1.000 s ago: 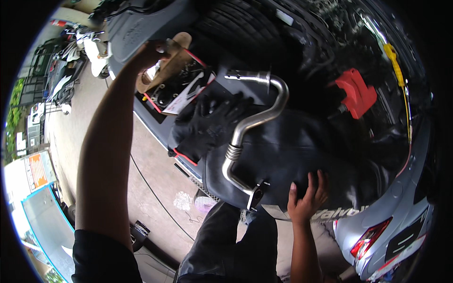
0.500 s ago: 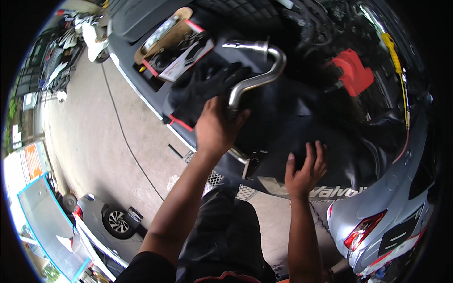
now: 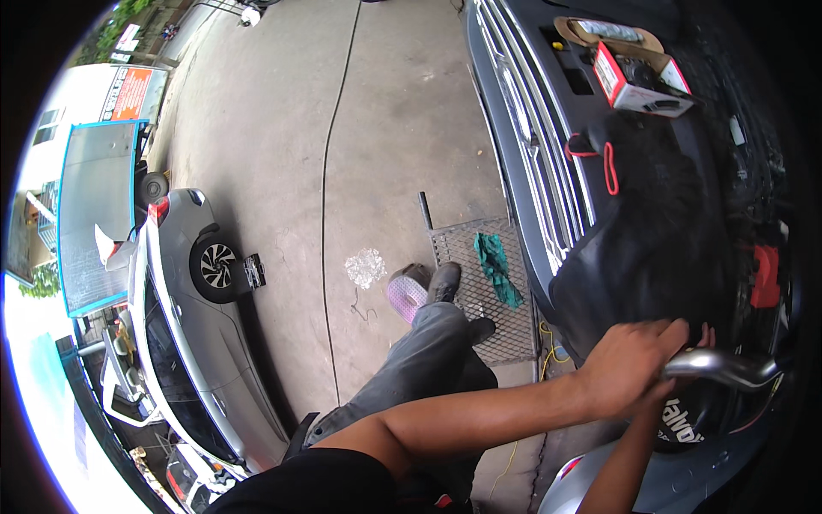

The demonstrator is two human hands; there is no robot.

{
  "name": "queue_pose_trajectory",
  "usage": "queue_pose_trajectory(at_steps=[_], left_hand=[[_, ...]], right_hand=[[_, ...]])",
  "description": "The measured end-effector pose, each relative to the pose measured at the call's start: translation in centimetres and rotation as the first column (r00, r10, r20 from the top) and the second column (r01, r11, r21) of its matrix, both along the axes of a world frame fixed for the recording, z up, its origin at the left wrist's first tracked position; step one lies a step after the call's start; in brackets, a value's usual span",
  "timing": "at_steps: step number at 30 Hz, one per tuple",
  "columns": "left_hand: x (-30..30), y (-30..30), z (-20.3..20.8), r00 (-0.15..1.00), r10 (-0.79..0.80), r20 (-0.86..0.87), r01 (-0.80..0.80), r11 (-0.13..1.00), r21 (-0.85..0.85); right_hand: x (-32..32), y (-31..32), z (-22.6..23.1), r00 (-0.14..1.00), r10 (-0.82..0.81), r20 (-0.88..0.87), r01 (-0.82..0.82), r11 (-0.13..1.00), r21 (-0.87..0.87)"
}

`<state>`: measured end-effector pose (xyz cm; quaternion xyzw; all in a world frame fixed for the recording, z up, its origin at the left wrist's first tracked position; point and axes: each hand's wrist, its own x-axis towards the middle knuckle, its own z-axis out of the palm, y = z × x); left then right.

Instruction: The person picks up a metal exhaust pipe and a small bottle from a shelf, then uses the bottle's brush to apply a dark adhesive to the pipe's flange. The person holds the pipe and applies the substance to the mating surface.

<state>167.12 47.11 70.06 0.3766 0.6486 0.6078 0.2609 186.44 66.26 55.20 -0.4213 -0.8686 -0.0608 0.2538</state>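
A silver car (image 3: 184,343) stands at the left of the frame on the concrete floor (image 3: 385,128). A green rag (image 3: 497,267) lies on a metal grate (image 3: 479,291) at centre. An open cardboard box (image 3: 638,81) sits upper right.

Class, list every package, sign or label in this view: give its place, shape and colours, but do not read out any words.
Open cardboard box: on the car's front, upper right; red and white, rectangular.
Signboard: far upper left; orange and white, rectangular.
Label: under the hands, lower right; white lettering on black.
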Motion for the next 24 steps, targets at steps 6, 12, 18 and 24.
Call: queue_pose_trajectory(at_steps=[6,12,18,24], left_hand=[[-5.5,-14.4,-1.5,0.975,-0.029,0.219,0.102,0.938,-0.332],[-17.9,-25.6,-7.8,0.99,0.033,0.14,0.039,0.876,-0.481],[-38.5,-45.1,-21.2,0.916,-0.237,-0.323,-0.097,0.653,-0.751],[-52.3,-68.1,-45.1,0.928,-0.012,-0.373,-0.324,0.468,-0.822]], right_hand=[[1.0,0.7,-0.6,0.996,-0.084,-0.021,0.083,0.996,-0.037],[0.8,-2.2,0.9,0.98,0.006,-0.201,0.024,0.989,0.149],[-1.2,-17.4,2.4,0.992,0.045,-0.118,-0.012,0.963,0.271],[-28.9,-43.2,-22.8,0.917,0.062,-0.393,-0.21,0.914,-0.346]])
